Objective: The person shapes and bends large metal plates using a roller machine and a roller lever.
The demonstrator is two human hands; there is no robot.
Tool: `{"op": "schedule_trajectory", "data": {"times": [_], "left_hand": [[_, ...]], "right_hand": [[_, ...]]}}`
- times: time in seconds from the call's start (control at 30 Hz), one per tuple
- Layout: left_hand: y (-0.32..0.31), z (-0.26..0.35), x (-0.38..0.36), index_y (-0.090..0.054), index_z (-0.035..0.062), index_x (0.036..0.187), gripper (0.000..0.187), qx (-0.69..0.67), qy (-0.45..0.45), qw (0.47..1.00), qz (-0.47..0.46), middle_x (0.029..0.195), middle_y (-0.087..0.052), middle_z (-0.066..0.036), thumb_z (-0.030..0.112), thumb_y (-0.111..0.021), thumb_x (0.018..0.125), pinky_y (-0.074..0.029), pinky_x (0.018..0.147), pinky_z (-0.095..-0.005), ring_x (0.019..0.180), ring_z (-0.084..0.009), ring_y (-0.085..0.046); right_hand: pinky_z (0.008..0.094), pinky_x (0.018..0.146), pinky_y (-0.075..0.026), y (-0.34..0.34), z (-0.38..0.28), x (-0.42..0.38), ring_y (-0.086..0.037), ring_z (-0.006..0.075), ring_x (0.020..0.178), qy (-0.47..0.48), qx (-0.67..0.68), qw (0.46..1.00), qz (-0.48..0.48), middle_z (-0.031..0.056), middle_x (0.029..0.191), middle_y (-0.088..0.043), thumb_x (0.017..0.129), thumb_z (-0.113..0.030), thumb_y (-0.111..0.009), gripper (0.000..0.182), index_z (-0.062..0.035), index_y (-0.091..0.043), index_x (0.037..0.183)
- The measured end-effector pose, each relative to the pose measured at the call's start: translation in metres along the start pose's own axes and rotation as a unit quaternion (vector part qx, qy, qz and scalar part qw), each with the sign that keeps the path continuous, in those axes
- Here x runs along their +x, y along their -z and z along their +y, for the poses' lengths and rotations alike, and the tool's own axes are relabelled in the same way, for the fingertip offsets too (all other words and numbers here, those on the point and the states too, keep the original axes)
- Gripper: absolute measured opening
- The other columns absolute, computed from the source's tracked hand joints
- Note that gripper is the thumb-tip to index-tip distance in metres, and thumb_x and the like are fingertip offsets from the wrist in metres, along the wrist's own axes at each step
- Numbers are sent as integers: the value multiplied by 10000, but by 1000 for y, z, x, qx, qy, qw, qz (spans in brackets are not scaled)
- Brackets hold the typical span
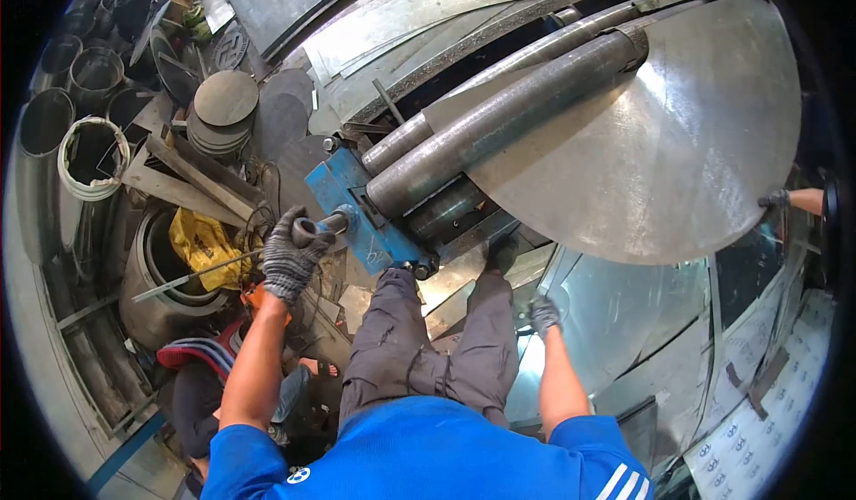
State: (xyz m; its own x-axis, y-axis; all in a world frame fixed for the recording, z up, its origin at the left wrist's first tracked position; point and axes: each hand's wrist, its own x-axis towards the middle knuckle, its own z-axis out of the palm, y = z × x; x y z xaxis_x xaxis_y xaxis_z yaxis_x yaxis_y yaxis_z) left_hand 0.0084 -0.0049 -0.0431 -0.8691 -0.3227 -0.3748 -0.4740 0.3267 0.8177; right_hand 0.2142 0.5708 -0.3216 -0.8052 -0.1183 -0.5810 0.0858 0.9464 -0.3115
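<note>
My left hand (294,255), in a grey striped knit glove, is closed around the crank handle (308,230) at the end of a plate rolling machine's shaft. A thin metal rod (192,275) sticks out to the left from this hand. The machine has a blue end frame (357,206) and long steel rollers (508,126). A large curved metal sheet (660,143) lies between the rollers and reaches out to the right. My right hand (542,315), also gloved, hangs beside my right leg with fingers loosely apart, holding nothing visible.
Another person's gloved hand (774,199) is at the sheet's right edge. A person's sandalled foot (321,368) is at lower left. Round metal discs (226,99), pipe sections (96,70) and a yellow bag (205,249) crowd the left. Flat sheets (624,313) lie at right.
</note>
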Motion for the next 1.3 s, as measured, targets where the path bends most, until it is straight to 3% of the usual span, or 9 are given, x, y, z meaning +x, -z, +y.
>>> {"op": "schedule_trajectory", "data": {"times": [0.03, 0.13, 0.2, 0.37, 0.8, 0.87, 0.9, 1.17, 1.3], "left_hand": [[-2, 0, 1, -546, 15, 1256, 634, -15, -11, 1000, -9, 1021, -618, -67, 162, -867, 729, -525, 833, -292, 919, -151, -597], [-5, -17, 7, -546, 13, 1266, 662, 1, -56, 998, -30, 1033, -634, -84, 196, -874, 720, -529, 831, -302, 919, -168, -613], [1, -16, 7, -540, 13, 1282, 690, 38, -89, 994, -44, 1044, -646, -99, 218, -876, 715, -531, 832, -309, 921, -180, -625], [13, 32, -2, -515, 25, 1337, 772, 151, -87, 981, -87, 1091, -673, -209, 365, -836, 723, -526, 854, -379, 974, -311, -674], [27, 44, -5, -455, 88, 1421, 785, 215, -142, 961, -100, 1224, -624, -232, 392, -777, 773, -494, 943, -433, 1109, -376, -620], [25, 43, -5, -455, 87, 1422, 786, 225, -141, 959, -102, 1249, -616, -227, 412, -768, 778, -484, 963, -433, 1132, -382, -609], [28, 47, -6, -423, 75, 1442, 817, 236, -131, 956, -115, 1262, -609, -231, 436, -755, 789, -476, 978, -427, 1148, -383, -603], [36, 7, -6, -300, 58, 1502, 901, 161, -123, 966, -160, 1261, -587, -283, 515, -694, 833, -464, 977, -416, 1175, -355, -594], [80, -41, -54, -200, 75, 1528, 755, 155, -33, 980, -122, 1279, -581, -280, 508, -460, 966, -447, 955, -464, 1169, -424, -578]], "right_hand": [[467, 644, -521, -17, -31, -2, -667, 351, 735, -230, 250, 932, -127, 187, 861, -695, 922, -316, -476, 315, -60, -655, 876], [428, 806, -516, -143, -53, -36, -667, 358, 948, -65, 4, 984, 168, 179, 980, -704, 941, -504, -465, 497, -67, -694, 1004], [418, 891, -485, -46, -145, -67, -640, 355, 1034, -264, 199, 944, -2, 180, 1083, -684, 953, -511, -451, 520, -66, -678, 1099], [439, 938, -469, 75, -271, -112, -598, 384, 1132, -343, 254, 904, 24, 201, 1185, -658, 959, -551, -422, 603, -39, -676, 1149], [438, 987, -444, 68, -299, -110, -575, 393, 1173, -333, 310, 889, 44, 215, 1223, -641, 934, -529, -495, 568, -64, -639, 1227], [378, 773, -499, 16, -265, -94, -646, 229, 834, -297, 392, 862, 122, 120, 964, -704, 962, -428, -553, 467, 1, -670, 1105], [437, 942, -461, 28, -274, -97, -608, 381, 1115, -303, 391, 864, 89, 198, 1175, -668, 937, -514, -502, 550, -46, -652, 1185], [411, 829, -481, 14, -270, -139, -651, 327, 945, -307, 472, 818, 117, 171, 1055, -702, 934, -512, -515, 552, -24, -647, 1156], [374, 687, -478, -31, -240, -184, -621, 237, 781, -357, 462, 798, 147, 98, 916, -675, 939, -519, -532, 493, -61, -646, 1082]]}}
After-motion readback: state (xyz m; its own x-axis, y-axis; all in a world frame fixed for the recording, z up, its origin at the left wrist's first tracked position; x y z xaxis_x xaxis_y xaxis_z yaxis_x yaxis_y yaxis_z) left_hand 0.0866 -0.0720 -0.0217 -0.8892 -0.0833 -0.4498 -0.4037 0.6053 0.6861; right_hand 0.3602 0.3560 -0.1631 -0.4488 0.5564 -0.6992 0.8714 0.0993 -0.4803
